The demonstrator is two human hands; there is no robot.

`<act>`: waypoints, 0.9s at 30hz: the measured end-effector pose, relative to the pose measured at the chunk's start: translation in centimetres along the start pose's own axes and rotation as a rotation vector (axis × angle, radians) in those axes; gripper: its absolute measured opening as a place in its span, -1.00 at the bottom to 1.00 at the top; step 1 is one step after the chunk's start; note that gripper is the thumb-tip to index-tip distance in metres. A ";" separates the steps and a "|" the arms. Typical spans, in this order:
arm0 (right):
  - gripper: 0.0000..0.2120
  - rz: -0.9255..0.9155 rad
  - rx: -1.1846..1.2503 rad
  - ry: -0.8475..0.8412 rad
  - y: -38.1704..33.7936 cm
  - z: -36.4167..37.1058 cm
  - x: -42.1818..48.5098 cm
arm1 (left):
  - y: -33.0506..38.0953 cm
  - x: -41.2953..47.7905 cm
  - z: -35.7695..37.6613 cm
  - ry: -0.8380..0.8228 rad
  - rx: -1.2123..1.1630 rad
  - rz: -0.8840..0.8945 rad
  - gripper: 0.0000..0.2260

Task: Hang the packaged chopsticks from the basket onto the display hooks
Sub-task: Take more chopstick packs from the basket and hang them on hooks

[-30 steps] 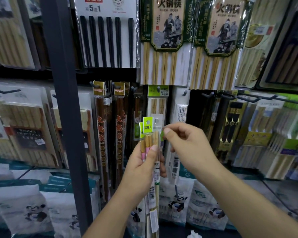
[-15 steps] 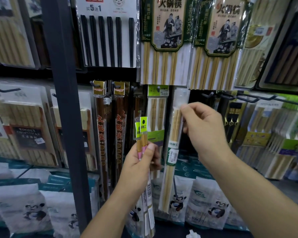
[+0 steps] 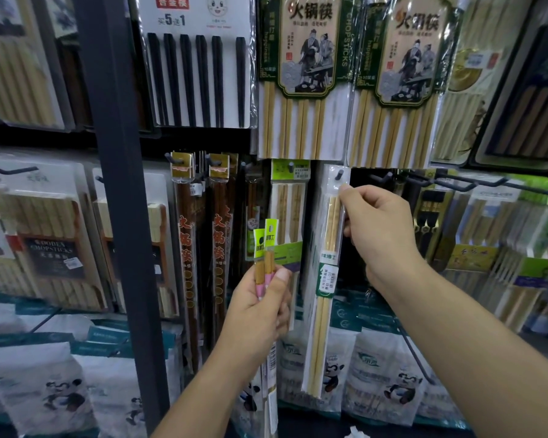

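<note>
My right hand (image 3: pixel 380 232) pinches the upper part of a clear pack of plain bamboo chopsticks (image 3: pixel 325 279). The pack's top hole sits over the tip of a black display hook (image 3: pixel 340 174), and the pack hangs straight down. My left hand (image 3: pixel 258 306) grips two slim chopstick packs (image 3: pixel 264 248) with green header tags and pink bands, held upright below and left of that hook. The basket is out of view.
A dark steel upright (image 3: pixel 117 184) stands left of my hands. Brown long chopsticks (image 3: pixel 187 248) and a green-labelled pack (image 3: pixel 290 210) hang on neighbouring hooks. Large hot-pot chopstick packs (image 3: pixel 301 74) hang above. Bare hooks (image 3: pixel 456 181) jut out to the right. Panda-printed bags (image 3: pixel 386 380) line the shelf below.
My right hand drew one bamboo pack out of the bundle in my left hand, raised it up and right, and brought its hole onto the hook. My left hand sank slightly.
</note>
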State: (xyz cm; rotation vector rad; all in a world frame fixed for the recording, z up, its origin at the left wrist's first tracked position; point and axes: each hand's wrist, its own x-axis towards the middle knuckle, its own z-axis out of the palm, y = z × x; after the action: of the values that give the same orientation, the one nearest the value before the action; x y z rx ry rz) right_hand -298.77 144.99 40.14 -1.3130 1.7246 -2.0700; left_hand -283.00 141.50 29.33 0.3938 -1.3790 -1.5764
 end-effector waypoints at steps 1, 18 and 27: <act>-0.64 0.001 -0.016 0.004 0.2 0.0 0.0 | 0.0 0.0 0.0 -0.007 -0.003 -0.009 -0.73; -0.84 0.002 -0.034 -0.251 1.3 -1.1 -5.3 | 0.8 -0.6 2.2 -0.104 0.002 0.036 -0.79; -0.79 -0.017 -0.005 -0.119 0.3 -3.0 -3.6 | 0.0 -0.3 4.0 -0.094 0.016 0.019 -0.79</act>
State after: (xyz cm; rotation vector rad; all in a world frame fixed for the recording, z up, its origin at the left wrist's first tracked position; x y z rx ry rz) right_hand -298.76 149.24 38.12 -1.4264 1.6761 -1.9537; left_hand -285.94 144.05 30.45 0.3191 -1.4637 -1.5861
